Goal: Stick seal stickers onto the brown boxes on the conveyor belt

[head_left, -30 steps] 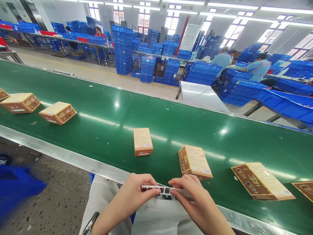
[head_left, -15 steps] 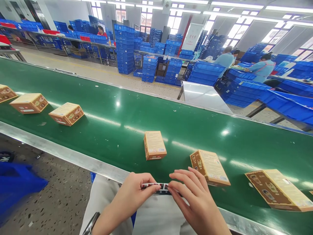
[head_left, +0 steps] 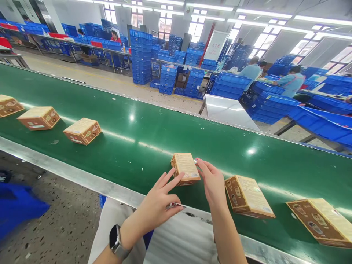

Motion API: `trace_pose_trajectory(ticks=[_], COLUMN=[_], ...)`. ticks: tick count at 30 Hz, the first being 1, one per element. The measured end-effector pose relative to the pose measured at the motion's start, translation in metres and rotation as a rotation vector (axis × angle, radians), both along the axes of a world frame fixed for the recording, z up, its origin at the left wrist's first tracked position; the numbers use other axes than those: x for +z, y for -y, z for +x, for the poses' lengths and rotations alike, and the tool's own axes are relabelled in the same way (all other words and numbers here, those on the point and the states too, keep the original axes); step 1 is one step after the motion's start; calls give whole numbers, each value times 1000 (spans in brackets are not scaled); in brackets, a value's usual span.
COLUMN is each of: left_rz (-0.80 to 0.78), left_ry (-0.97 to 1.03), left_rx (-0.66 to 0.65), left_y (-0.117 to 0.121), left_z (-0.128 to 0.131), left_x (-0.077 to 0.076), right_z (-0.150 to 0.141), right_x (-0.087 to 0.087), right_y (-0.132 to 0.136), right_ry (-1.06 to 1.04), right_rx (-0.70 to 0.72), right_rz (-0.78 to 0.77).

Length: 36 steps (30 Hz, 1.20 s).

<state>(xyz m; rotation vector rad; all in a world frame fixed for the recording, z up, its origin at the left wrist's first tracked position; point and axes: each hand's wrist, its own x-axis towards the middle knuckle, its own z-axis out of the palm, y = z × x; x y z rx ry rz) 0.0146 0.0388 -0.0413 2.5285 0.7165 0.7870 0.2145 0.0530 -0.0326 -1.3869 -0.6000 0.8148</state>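
Left hand (head_left: 158,202) pinches thin sheet (head_left: 172,204); touches boxy cardboard carton (head_left: 184,164).

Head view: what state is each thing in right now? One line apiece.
Left hand, pinching a thin sheet, other fingers spread at the box between the hands.
Right hand, beside that box, small white piece at its fingertips; grip unclear.
Box between the hands, closed.
Other boxes, closed, spaced along the belt.
Watch, screen dark.
Ceiling lights, lit.
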Motion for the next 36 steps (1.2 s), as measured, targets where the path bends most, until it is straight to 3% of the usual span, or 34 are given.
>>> trace_pose_trajectory(ticks=[7,16,22,25,28,30,34,36], left_rz=[-117,-196,-296,-448,-573,-638,-809,-859], left_ry=[-39,-53,-39,-6,-25,-31,58,92], left_rx=[-82,-147,-189,-115,30,107,179,165], left_y=[-1,2,4,8,14,18,23,25], left_z=[17,32,39,33,21,12,1,-2], left_x=[3,7,7,9,15,22,37,41], right_z=[-5,4,25,33,30,22,1,-7], right_x=[1,11,15,22,33,38,36,31], right_y=[1,15,9,15,37,59,95,103], right_ry=[46,404,561,625,698,809,1042,1098], right_rx=[-59,-140,-234,-251,-264,-168,397,504], right_rz=[-32,-141,-225,-227,-191,-93,204,277])
